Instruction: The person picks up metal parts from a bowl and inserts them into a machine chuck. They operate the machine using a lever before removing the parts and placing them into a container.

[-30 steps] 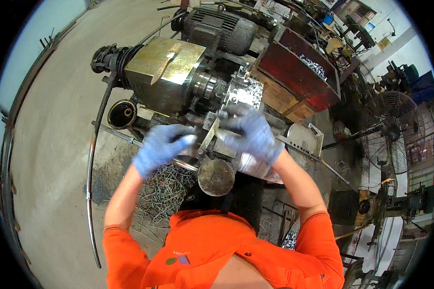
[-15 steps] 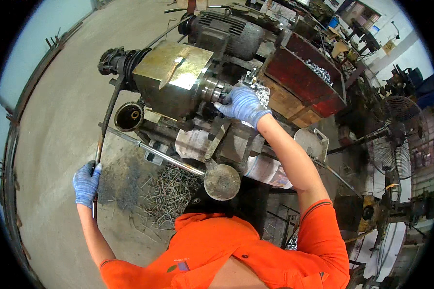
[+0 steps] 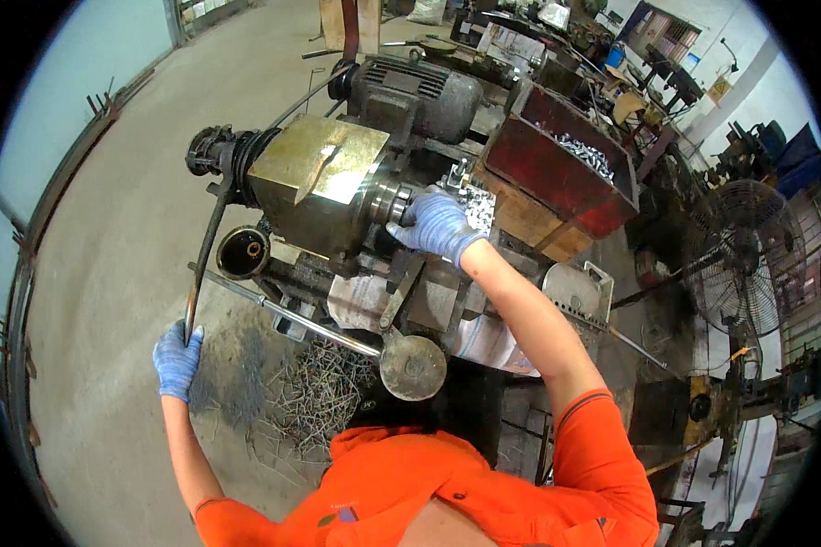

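In a blue-white knit glove, my left hand [image 3: 176,363] is closed round the lower end of a long dark lever [image 3: 208,251]. This lever runs up to the belt-pulley end of a lathe-like machine's headstock [image 3: 315,164], a box with a shiny brass-coloured top. My right hand [image 3: 440,223], gloved alike, is at the steel spindle nose [image 3: 388,202] on the headstock's right side. Its thumb and fingers are bent together there; whatever they grip is hidden by the glove. A bright metal bar handle [image 3: 310,312] slants below the headstock to a round metal disc [image 3: 412,367].
An electric motor [image 3: 415,96] sits behind the headstock. Beyond my right hand, a red metal bin [image 3: 556,169] holds small shiny parts. A pile of thin metal rods [image 3: 319,392] lies on the floor. A caged fan [image 3: 743,255] stands at the right.
The whole view has shifted slightly. My right hand has come a little closer to the spindle nose. My left hand, still on the lever, has moved slightly right with it relative to the machine.
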Motion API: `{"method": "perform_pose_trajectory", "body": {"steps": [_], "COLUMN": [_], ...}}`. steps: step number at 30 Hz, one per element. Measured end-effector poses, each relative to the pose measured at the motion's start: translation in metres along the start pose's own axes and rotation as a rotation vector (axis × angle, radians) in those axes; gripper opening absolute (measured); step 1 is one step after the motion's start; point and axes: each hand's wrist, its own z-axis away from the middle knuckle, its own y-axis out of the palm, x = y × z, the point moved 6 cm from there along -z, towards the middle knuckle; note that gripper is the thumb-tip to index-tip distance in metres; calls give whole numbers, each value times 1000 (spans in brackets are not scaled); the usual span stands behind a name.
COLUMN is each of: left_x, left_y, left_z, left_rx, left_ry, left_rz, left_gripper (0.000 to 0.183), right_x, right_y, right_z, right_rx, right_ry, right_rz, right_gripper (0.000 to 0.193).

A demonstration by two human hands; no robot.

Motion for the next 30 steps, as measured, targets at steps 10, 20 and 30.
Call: {"method": "perform_pose_trajectory", "body": {"steps": [10, 20, 30], "left_x": [15, 58, 173], "left_y": [-12, 10, 6], "left_z": [34, 73, -49], "left_rx": [56, 25, -258], "left_ry": [-27, -173, 153], "left_rz": [-49, -89, -598], "left_gripper": [37, 22, 15], "right_x": [7, 16, 13], "right_y": [-10, -12, -6], "right_z": [0, -4, -5], "right_rx": [61, 58, -10], "right_ry": [-25, -126, -176], "right_rz": [54, 163, 113], "right_gripper": [60, 56, 56]}}
